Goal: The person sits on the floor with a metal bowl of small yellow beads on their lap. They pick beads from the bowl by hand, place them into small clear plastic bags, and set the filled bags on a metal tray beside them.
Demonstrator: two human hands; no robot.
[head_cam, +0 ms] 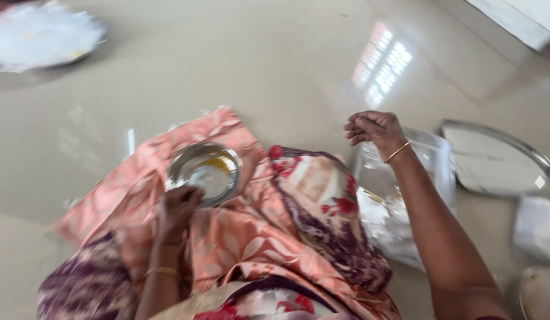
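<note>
Head view, left grip grasping steel bowl, right grip curled (empty) above clear plastic bag

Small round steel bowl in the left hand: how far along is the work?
Done: the small round steel bowl already carries yellow residue. In hand: the left hand grips its near rim over the lap; the right hand hovers, fingers curled, above a clear plastic bag. Left: the large round steel plate lies bare.

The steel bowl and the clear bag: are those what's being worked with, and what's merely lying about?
In hand:
steel bowl, gripped by left hand
clear plastic bag, under right hand

Lying about:
large steel plate
white heap on a tray
</note>
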